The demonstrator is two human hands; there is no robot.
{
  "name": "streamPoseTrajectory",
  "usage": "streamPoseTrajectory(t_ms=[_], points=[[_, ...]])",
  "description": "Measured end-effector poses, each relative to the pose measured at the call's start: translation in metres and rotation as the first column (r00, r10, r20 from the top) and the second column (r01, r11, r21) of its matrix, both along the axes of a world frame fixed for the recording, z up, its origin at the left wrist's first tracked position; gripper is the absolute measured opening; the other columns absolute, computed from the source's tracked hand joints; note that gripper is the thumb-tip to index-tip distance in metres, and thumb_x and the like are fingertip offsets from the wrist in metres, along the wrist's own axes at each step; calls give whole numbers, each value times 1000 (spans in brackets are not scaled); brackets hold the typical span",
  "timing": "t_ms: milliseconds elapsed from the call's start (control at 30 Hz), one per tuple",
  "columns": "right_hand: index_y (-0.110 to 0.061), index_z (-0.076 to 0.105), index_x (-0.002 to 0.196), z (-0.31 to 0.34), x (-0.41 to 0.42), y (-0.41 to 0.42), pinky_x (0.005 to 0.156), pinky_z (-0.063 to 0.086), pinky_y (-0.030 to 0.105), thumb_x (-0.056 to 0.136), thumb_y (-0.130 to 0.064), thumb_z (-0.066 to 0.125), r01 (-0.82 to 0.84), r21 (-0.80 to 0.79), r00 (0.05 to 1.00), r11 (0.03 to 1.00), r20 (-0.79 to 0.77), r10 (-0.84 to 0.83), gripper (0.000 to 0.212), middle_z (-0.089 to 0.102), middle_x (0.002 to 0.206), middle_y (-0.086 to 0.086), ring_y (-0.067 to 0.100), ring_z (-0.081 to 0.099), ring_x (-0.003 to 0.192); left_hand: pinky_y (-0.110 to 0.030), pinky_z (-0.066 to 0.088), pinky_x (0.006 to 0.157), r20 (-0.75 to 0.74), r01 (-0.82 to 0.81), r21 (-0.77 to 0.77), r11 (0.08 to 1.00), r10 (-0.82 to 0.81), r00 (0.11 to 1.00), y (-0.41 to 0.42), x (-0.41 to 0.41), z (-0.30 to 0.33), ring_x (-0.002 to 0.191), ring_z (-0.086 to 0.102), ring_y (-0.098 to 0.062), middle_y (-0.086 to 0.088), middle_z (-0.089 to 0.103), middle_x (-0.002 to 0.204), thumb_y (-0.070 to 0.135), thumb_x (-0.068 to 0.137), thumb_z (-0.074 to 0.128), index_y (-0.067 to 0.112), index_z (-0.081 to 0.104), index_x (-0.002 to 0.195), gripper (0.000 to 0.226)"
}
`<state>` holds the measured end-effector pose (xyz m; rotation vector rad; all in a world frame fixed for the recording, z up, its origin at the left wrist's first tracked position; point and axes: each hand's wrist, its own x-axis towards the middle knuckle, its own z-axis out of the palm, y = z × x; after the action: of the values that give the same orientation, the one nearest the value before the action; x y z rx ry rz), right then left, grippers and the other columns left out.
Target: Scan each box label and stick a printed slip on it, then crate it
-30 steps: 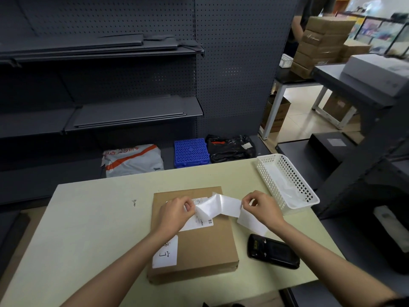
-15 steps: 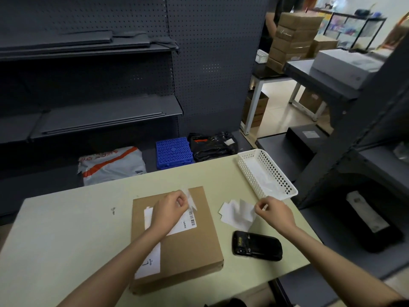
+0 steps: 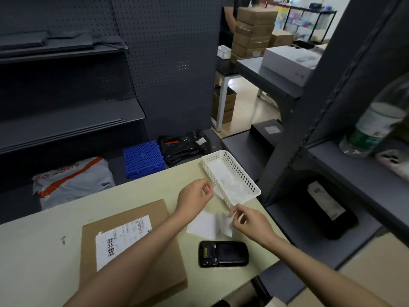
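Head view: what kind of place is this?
Probably a warehouse or stockroom packing station: dark metal shelves, stacked cardboard boxes behind, and a labelled box beside a handheld scanner on the table.

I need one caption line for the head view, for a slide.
Both hands, left hand and right hand, hold white paper beside the basket.

A brown cardboard box (image 3: 132,247) with a white barcoded label (image 3: 122,238) lies on the pale yellow-green table (image 3: 39,251) at lower left. At centre sit a white perforated basket (image 3: 250,185), a black scanner (image 3: 223,254) and white paper (image 3: 205,224). Behind are a blue lattice crate (image 3: 143,158) and a grey, orange-striped bag (image 3: 73,180).
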<state>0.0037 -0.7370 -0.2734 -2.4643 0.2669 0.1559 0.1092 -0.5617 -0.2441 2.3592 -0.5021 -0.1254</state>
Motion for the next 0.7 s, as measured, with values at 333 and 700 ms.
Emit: streamPoseTrajectory(t_ms=[333,700], points=[[-30,62,79,0,-9,-51,73,51,27,77,-28,54,-18,24,998,1000,-56,20,9,66,85,-24,3,62,73,-33,45,70,87,101,176,979,-118,989,-97,37,-22,87,61,-20,2,65,92,22,91,50,18,62,91,12],[-31,64,82,-8,7,-81,71,49,25,82,-34,59,-68,36,996,997,-47,70,6,64,85,-23,1,60,75,-32,38,61,101,107,298,948,-143,985,-108,29,-36,75,58,-20,1,57,78,51,95,45,12,57,72,47]])
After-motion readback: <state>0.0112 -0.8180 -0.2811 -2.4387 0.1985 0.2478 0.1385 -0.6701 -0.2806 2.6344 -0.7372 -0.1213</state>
